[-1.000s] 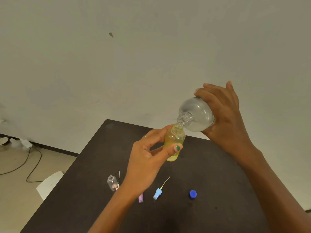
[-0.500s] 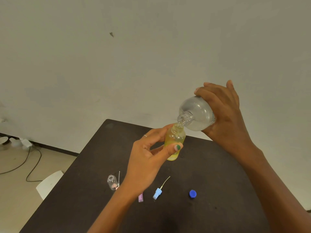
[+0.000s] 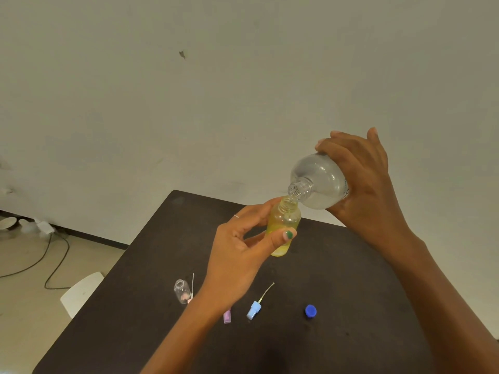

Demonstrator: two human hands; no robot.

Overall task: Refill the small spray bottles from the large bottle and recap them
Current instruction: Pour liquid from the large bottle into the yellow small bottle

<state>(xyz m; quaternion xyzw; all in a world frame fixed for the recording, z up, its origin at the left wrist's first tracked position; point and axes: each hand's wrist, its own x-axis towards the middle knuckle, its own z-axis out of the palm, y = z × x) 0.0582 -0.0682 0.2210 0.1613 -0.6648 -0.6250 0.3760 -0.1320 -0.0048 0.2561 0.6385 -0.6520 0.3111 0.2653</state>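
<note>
The large bottle [image 3: 320, 182] I tilt is clear, glossy plastic. The small spray bottle [image 3: 283, 225] I pinch is transparent, smooth, tinted yellow. The table [image 3: 337, 279] is dark and matt. The blue cap [image 3: 310, 311], blue spray head [image 3: 253, 313] and pink cap [image 3: 227, 317] look like smooth plastic; the empty small bottle [image 3: 182, 291] is clear and shiny.

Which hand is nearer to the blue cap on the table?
Left. The left hand is above and left of the blue cap; the right hand is much higher.
</note>
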